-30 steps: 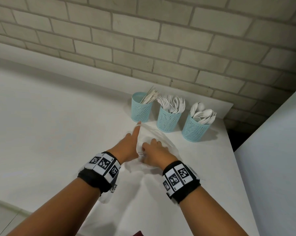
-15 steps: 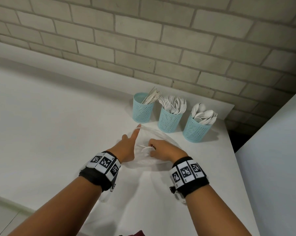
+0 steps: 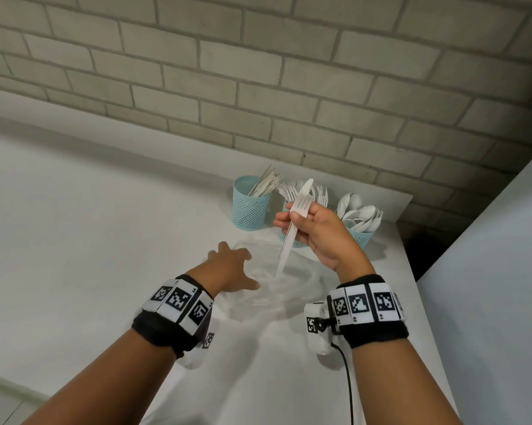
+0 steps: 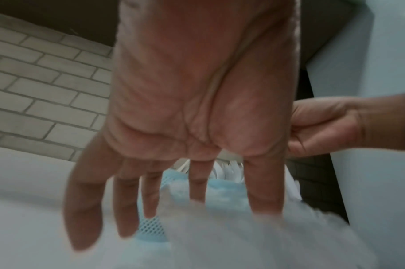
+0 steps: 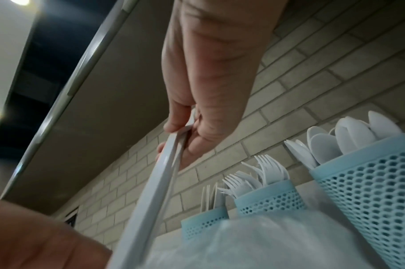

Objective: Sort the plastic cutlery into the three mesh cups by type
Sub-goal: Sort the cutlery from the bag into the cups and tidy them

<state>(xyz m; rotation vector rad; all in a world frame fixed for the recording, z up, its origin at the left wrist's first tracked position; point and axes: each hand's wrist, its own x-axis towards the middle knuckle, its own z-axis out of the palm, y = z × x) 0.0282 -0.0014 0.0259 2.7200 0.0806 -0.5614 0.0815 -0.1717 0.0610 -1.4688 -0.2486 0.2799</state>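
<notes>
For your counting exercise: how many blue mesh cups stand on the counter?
3, in a row by the brick wall: the knife cup leftmost, the fork cup in the middle, partly behind the right hand, the spoon cup rightmost.

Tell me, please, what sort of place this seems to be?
Probably a canteen or kitchenette serving corner: a white counter against a painted brick wall, holding three mesh cups of plastic cutlery.

The right hand [image 3: 317, 231] covers most of the middle mesh cup [image 3: 295, 242] in the head view, at centre frame. Two white utensils [image 3: 289, 237] overlap in its grip; the rear one's tip is too blurred to type. In the left wrist view, the left hand [image 4: 197, 109] fills the frame, its fingers [image 4: 263, 187] sunk behind a blurred clear plastic bag [image 4: 254, 236] at lower right, cups barely visible.
</notes>
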